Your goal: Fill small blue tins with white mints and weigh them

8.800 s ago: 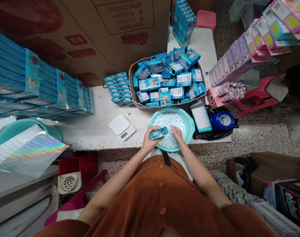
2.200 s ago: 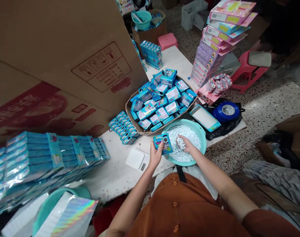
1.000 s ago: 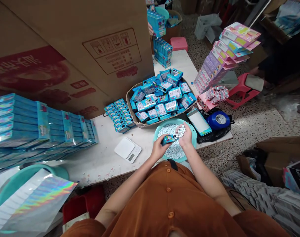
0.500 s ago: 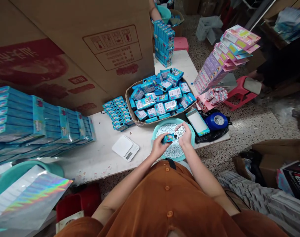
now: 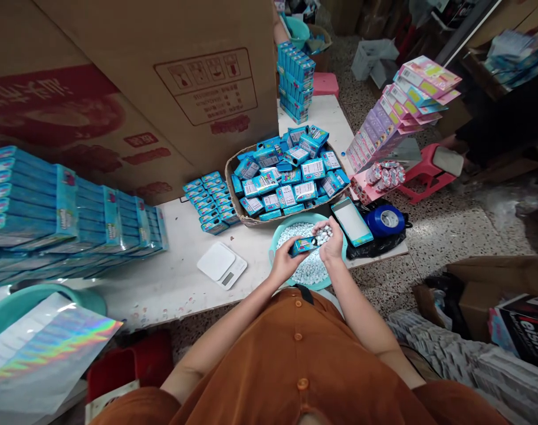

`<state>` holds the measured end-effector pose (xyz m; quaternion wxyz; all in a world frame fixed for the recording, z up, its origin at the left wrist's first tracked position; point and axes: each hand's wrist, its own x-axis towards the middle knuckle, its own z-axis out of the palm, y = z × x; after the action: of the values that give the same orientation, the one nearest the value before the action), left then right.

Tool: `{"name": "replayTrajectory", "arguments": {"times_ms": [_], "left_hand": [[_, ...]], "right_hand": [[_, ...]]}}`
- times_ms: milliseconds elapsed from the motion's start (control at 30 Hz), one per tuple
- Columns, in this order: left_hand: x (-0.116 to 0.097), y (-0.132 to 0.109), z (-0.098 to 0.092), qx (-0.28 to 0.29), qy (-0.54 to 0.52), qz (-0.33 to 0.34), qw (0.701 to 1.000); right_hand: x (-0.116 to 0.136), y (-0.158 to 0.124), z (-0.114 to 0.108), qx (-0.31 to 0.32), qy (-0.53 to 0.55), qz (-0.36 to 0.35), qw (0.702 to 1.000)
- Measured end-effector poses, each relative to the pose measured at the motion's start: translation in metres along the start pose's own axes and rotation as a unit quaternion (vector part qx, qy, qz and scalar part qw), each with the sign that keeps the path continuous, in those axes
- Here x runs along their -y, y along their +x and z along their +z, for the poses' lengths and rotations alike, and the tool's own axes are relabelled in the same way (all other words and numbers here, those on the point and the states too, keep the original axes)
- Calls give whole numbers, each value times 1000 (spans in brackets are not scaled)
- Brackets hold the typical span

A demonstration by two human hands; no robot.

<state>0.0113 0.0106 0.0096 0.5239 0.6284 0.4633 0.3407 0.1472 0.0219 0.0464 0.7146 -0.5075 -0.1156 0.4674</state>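
My left hand point(image 5: 282, 265) grips a small blue candy tin point(image 5: 304, 245), held nearly flat over a teal plastic basin point(image 5: 322, 282). My right hand point(image 5: 328, 241) is cupped around a small heap of white mints point(image 5: 323, 235), right against the tin's end. Below both hands, the basin is filled with loose white mints point(image 5: 307, 269). Whether the tin is open is hidden by my fingers. A wicker basket point(image 5: 238, 203) heaped with blue boxes stands just beyond the basin.
On the white table point(image 5: 176, 283) are a digital scale point(image 5: 222, 265), rows of small tins point(image 5: 209, 200), an open blue box point(image 5: 346, 221) and blue tape point(image 5: 379, 220). Wrapped blue stacks point(image 5: 61, 200) lie left. A large carton point(image 5: 163, 77) stands behind. A co-worker's arm point(image 5: 279, 26) shows at the top.
My right hand has come up from the basin holding mints and now sits against the tin. My left hand has turned the tin flatter. The head view has swung slightly.
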Motion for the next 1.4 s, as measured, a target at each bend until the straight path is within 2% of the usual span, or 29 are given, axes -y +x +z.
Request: {"name": "replayTrajectory", "arguments": {"times_ms": [100,267,400,600,767,900,1000,1100,1267,1400], "left_hand": [[-1,0,0,6,18,30,999],[-1,2,2,-2,-4,13,1000],[-5,3,2,8,17,55,998],[-9,3,5,3,-11,35,999],[-12,2,10,4,-3,27,1000],[-26,0,8,2,21,74,997],[-33,1,7,14,30,111,993],[-28,5,10,5,22,93,995],[-7,2,21,-13,5,41,999],[-7,-5,26,-17,-3,40,999]], "right_hand": [[3,-1,1,6,4,-8,1000],[8,-1,3,-3,12,-4,1000],[12,0,3,-24,9,15,1000],[19,-2,3,-5,-9,-15,1000],[20,-5,2,-24,-32,-28,999],[30,-9,3,-27,-38,-41,998],[36,-10,2,-7,-50,-54,997],[34,-6,-1,16,-71,-59,996],[21,-1,-8,-9,-78,-10,997],[20,-3,-12,-3,-68,-11,998]]}}
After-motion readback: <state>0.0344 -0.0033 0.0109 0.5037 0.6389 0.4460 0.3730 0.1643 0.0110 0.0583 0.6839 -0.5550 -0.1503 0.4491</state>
